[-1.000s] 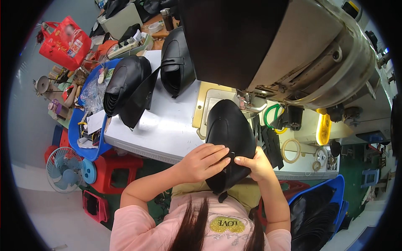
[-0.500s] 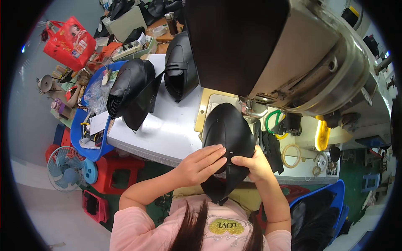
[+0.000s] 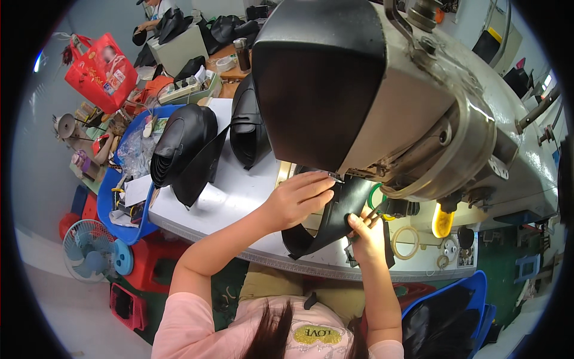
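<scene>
A black leather shoe upper (image 3: 326,230) lies under the sewing machine head (image 3: 326,90), its curved edge hanging toward me over the table's front. My left hand (image 3: 299,200) has its fingers bent together at the upper's far left part, the fingertips close to a small metal part below the machine head. What lies under those fingertips is hidden. My right hand (image 3: 366,233) is closed at the upper's right edge, thumb on top. From it sticks a slim dark tool (image 3: 375,213) that looks like thread snips.
Stacked black uppers (image 3: 182,146) stand on the white table (image 3: 239,206), with another stack (image 3: 244,122) behind. Blue tubs stand left and right, the right one holding black pieces (image 3: 439,317). Rings and a yellow lamp (image 3: 442,221) are beside the machine. Far back, a person handles a black piece.
The upper has moved away from me, under the machine head, and turned. My left hand has gone forward to the needle area. The dark tool now shows in my right hand.
</scene>
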The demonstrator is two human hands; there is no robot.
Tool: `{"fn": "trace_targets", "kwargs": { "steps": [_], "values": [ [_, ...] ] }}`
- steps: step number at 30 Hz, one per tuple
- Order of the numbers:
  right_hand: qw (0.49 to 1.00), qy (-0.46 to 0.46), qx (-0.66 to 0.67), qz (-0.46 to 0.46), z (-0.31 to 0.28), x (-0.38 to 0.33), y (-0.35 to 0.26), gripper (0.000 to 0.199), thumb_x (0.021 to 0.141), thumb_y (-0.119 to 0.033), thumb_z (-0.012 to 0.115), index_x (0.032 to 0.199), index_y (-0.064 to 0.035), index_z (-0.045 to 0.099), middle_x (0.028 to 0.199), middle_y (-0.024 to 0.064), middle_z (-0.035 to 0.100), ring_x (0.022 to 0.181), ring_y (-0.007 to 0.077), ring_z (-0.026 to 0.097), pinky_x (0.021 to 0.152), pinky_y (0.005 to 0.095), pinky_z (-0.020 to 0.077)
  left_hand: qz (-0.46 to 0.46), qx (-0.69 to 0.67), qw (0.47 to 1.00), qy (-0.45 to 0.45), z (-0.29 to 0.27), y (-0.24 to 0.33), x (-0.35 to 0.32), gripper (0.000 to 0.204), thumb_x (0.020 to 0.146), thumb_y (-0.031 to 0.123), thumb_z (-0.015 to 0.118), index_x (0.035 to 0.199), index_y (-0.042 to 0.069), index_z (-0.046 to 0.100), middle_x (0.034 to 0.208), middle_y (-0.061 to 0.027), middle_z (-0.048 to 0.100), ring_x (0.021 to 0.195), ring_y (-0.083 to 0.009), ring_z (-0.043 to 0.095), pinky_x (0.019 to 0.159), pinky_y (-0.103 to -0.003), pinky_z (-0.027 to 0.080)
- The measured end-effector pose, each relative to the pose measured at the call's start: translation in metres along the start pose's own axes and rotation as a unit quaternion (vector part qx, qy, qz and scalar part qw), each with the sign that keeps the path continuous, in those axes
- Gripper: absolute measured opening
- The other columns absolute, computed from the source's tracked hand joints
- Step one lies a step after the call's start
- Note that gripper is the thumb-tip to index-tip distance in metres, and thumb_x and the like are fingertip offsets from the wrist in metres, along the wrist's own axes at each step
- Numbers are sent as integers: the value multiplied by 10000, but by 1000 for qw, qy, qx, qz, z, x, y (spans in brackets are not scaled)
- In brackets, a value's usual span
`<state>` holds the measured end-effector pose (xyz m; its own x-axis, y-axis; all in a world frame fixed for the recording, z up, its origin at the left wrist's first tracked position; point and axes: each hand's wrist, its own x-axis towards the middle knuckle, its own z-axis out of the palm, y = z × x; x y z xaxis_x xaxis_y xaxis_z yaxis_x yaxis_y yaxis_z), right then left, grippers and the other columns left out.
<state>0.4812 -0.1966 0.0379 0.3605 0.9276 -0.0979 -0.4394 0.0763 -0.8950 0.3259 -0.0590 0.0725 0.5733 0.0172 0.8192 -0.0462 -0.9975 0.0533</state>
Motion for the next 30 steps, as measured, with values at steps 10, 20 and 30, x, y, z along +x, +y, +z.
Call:
{"fn": "trace_targets", "kwargs": {
  "steps": [10, 20, 30],
  "values": [
    [995, 76, -21, -54, 0, 17, -19, 216, 664, -58, 733, 801, -63, 567, 683, -13, 543, 523, 51, 444, 448, 195, 315, 6, 11, 999, -35, -5, -12, 15, 187, 710, 29, 653, 896, 38, 636, 926, -66, 622, 848, -228, 611, 717, -311, 507],
    [994, 82, -39, -57, -5, 18, -11, 236, 767, -196, 689, 812, -84, 486, 653, -14, 482, 505, 61, 419, 446, 193, 330, -6, 2, 1000, -18, 0, -15, 11, 164, 714, 21, 661, 875, 34, 630, 893, -61, 616, 808, -221, 614, 686, -310, 505],
    [970, 82, -191, -127, -3, 18, -20, 133, 777, -121, 607, 844, -26, 543, 674, 12, 528, 569, 74, 470, 489, 224, 373, -63, -51, 997, 19, 17, -20, 1, 227, 674, -21, 649, 896, 25, 635, 839, -78, 639, 771, -248, 624, 664, -312, 508]
  ]
}}
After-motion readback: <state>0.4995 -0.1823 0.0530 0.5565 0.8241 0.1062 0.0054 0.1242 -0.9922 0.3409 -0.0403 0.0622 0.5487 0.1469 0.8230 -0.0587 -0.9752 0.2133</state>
